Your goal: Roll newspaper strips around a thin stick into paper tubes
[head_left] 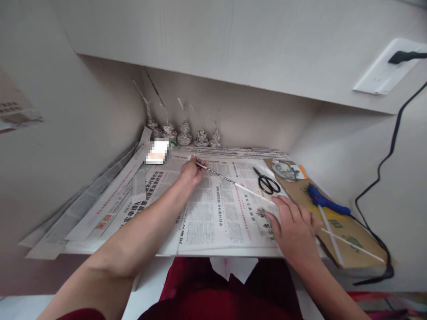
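A long thin rolled newspaper stick [220,175] slants across the newspaper sheets [207,213] in front of me. My left hand [193,170] pinches its far left end between closed fingers. Lower down to the right, the pale part of the stick runs under the fingers of my right hand [295,222], which are bent over it with the thumb apart. A white length comes out beyond that hand and lies over the cardboard; whether it is the same stick is hidden by my palm. Black-handled scissors [268,183] lie just above my right hand.
Several small gourd-shaped woven paper pieces [184,133] stand along the back wall, beside a bundle of paper sticks [236,152]. On the right, a blue glue gun [328,202] rests on cardboard [356,253]. A black cord [378,178] hangs down the right wall. Paper strips [100,200] are stacked left.
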Action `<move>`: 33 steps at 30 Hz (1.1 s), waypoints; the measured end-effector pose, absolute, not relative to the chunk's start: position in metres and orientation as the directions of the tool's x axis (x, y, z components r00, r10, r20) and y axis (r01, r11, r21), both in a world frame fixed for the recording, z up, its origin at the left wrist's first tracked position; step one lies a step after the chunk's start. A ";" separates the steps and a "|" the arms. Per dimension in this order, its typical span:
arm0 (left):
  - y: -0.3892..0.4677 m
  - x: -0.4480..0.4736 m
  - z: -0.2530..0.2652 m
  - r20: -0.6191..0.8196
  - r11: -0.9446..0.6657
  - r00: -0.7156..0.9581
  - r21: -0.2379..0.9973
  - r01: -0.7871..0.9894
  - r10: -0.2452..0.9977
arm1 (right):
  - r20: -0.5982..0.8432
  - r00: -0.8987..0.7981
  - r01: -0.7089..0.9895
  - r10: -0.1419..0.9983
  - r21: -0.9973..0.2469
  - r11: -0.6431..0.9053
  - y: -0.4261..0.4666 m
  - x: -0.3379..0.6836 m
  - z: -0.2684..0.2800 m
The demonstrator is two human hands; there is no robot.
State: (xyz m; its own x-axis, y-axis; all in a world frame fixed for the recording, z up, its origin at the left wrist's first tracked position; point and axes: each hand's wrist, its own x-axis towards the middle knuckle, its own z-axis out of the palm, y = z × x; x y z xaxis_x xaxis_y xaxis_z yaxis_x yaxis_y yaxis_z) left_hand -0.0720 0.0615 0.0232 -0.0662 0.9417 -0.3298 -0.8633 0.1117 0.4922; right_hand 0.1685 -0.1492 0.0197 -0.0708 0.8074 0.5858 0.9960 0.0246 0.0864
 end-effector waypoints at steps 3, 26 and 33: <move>0.061 -0.072 0.024 -0.328 0.102 -0.068 0.475 -0.874 0.942 | 0.465 -0.045 0.987 0.884 -0.118 0.112 -0.150 0.168 0.020; 0.052 -0.076 0.038 -0.283 0.165 0.045 0.417 -0.894 0.958 | -0.290 -0.162 0.449 0.943 -0.873 -0.191 -0.148 0.132 0.019; 0.054 -0.077 0.040 -0.289 0.195 0.086 0.375 -0.906 0.953 | -0.517 -0.384 0.142 0.765 -0.851 -0.505 -0.152 0.136 0.023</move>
